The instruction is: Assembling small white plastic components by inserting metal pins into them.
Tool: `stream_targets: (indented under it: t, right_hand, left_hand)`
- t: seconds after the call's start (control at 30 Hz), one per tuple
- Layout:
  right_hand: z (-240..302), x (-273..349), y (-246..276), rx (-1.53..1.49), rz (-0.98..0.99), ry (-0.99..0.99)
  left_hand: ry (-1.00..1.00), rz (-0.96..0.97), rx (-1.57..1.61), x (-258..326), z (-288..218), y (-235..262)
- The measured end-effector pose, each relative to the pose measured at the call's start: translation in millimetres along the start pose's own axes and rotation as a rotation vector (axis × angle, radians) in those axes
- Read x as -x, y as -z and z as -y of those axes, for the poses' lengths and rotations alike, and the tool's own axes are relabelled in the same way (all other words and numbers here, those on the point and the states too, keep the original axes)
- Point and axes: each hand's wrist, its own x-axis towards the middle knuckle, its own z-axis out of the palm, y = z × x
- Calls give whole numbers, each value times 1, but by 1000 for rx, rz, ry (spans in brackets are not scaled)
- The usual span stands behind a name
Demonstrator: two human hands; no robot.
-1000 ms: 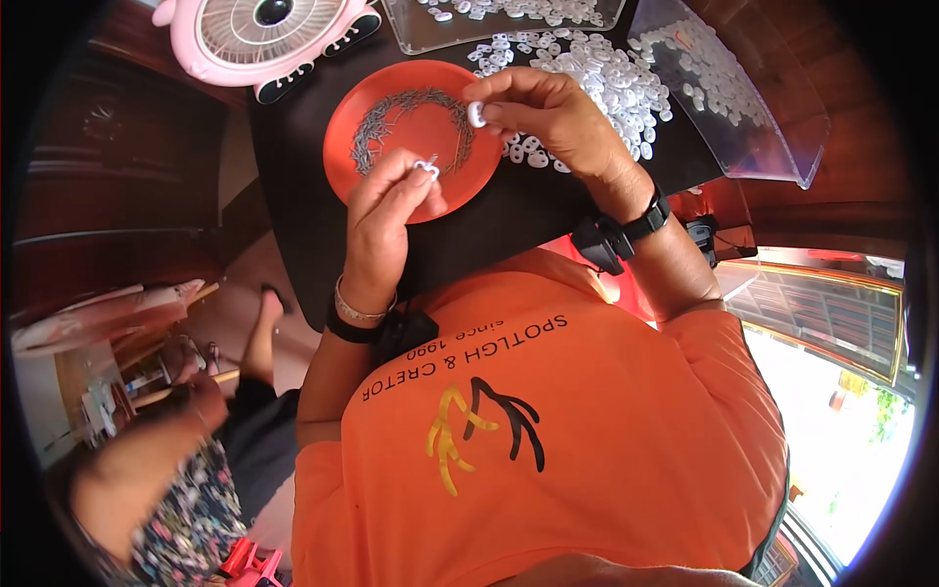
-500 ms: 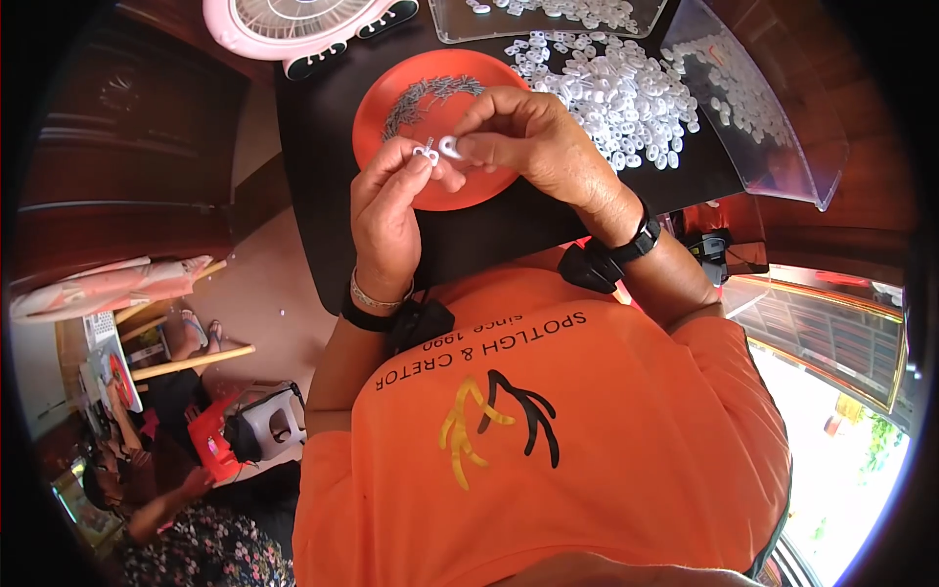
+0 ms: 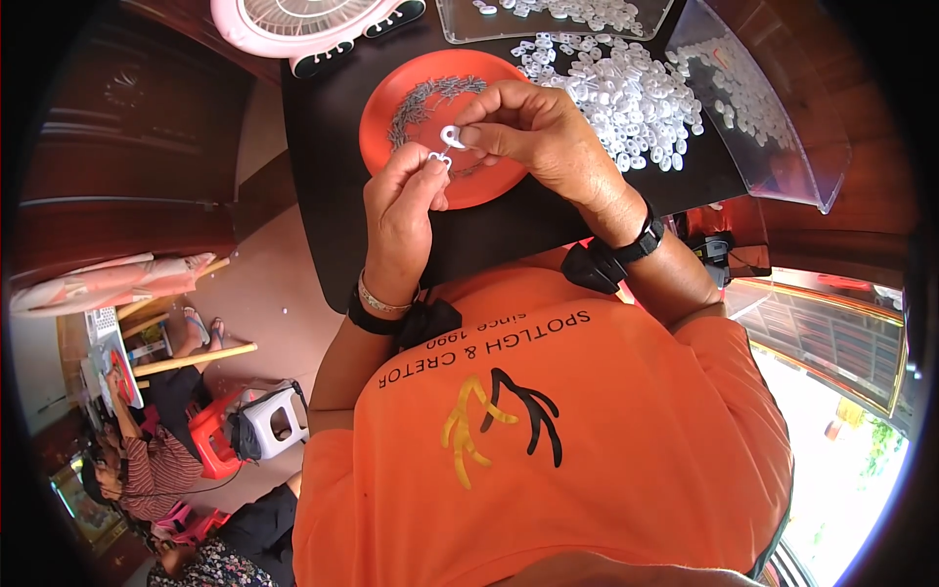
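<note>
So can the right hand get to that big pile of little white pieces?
Probably yes. The right hand is beside the pile of white pieces, nothing lies between them, though its fingertips already pinch a white ring.

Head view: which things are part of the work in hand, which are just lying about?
In use: left hand, right hand, white plastic ring, small metal clip, orange plate of clips, heap of white rings.
Lying about: pink fan, clear trays, grey stool.

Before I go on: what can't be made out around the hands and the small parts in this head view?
- Left hand: the tiny metal piece at its fingertips is too small to identify.
- Right hand: its fingers hide most of the white ring.
- Orange plate: both hands cover its near side.
- Pink fan: cut off by the top edge.
</note>
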Motion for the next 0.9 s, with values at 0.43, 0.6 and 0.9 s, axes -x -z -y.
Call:
stream_targets:
  t: [0.43,0.6,0.9]
  right_hand:
    - [0,4,-4,141,-29,65]
    - [-7,5,-6,161,0,95]
    - [-7,10,-13,199,8,117]
  left_hand:
    - [15,-4,-40,1,1,-4]
    - [14,2,-32,0,5,-4]
    - [15,8,93,-2,10,-3]
